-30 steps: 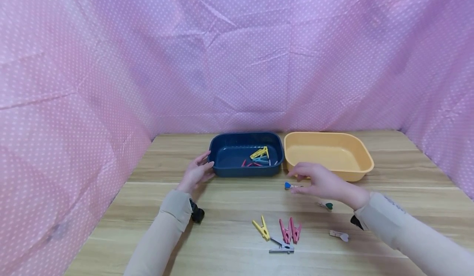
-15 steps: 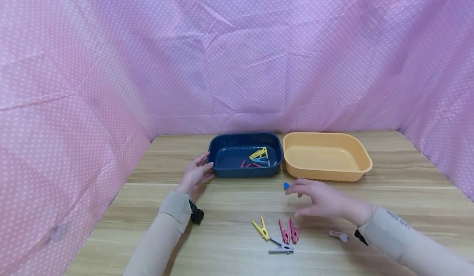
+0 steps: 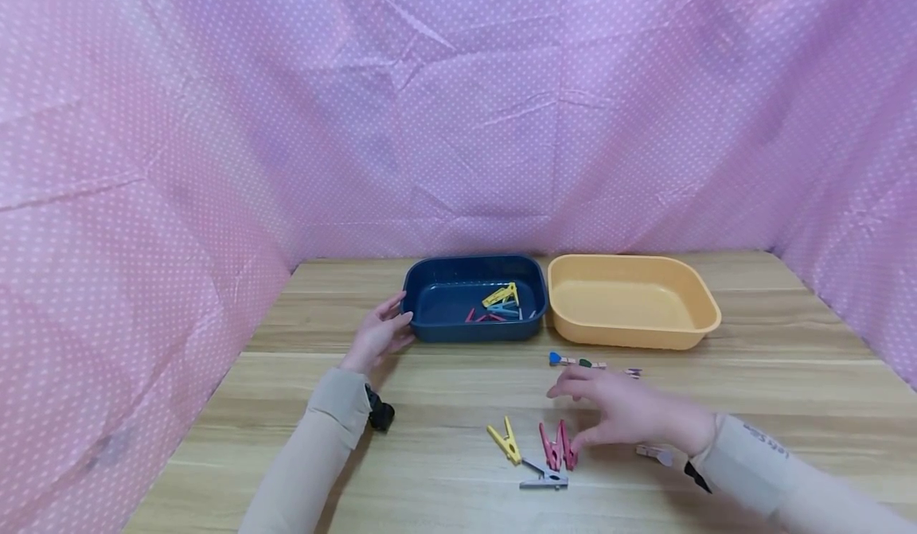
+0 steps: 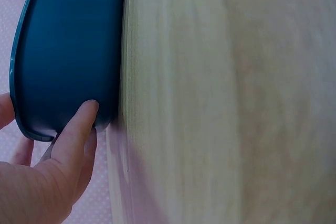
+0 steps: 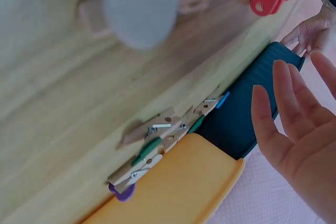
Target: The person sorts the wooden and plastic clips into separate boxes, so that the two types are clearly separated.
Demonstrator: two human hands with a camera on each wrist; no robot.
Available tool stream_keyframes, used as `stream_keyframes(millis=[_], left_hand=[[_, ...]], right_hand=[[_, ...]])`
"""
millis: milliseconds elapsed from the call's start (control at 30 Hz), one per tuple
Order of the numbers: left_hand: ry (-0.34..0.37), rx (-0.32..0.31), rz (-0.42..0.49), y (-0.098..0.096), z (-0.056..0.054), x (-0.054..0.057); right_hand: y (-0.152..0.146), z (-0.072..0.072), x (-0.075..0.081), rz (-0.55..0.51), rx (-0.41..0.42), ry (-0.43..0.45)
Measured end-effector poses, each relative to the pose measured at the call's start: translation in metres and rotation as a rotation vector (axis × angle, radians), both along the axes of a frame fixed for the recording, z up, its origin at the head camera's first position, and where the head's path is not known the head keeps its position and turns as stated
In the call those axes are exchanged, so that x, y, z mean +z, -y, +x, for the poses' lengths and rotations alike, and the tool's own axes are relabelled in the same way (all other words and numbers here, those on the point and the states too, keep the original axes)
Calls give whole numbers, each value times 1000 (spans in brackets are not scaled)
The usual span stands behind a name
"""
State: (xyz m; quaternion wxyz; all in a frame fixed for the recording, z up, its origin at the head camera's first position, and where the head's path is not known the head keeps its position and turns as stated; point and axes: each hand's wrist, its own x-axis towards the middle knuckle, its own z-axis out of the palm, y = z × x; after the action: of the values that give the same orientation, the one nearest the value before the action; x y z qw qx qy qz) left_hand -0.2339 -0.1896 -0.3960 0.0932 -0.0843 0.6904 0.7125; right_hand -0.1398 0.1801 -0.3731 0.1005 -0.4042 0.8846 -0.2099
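Head view puts the pink clothespins on the wooden table, well in front of the two tubs, with my right hand just above and to their right, fingers spread and relaxed, holding nothing; the thumb tip is close beside them and I cannot tell if it touches. To do this pickup well, I judge I should drop thumb and forefinger on either side of the pink pair and pinch near the middle, since the yellow clothespin and the grey clip lie close by and a loose sweep could drag them along. My left hand rests against the near left corner of the blue tub, fingers extended along its wall.

Behind my right hand a row of small wooden pegs lies just in front of the yellow tub, and another small peg sits by my right wrist. The blue tub holds a few clothespins already.

The left wrist view shows what the head view cannot: my thumb pressed under the blue tub's rim. The right wrist view shows the wooden pegs up close, with blue, green and purple tops, and my open palm, but only an end of the pink pair
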Motion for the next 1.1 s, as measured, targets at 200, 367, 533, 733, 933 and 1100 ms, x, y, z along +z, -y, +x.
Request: stream_keyframes(millis=[200, 367, 533, 733, 933, 1100], left_hand=[[-3, 3, 2, 0, 0, 0], [-1, 0, -4, 1, 1, 0], [0, -1, -7, 1, 1, 1], [-3, -2, -13, 0, 3, 1], [-3, -6, -21, 0, 4, 2], [-1, 0, -17, -1, 4, 2]], right_hand=[[1, 4, -4, 9, 39, -10], [2, 5, -10, 22, 43, 57], [5, 6, -15, 12, 53, 127], [8, 7, -17, 50, 39, 114], [12, 10, -13, 68, 28, 118], [14, 11, -11, 90, 15, 110]])
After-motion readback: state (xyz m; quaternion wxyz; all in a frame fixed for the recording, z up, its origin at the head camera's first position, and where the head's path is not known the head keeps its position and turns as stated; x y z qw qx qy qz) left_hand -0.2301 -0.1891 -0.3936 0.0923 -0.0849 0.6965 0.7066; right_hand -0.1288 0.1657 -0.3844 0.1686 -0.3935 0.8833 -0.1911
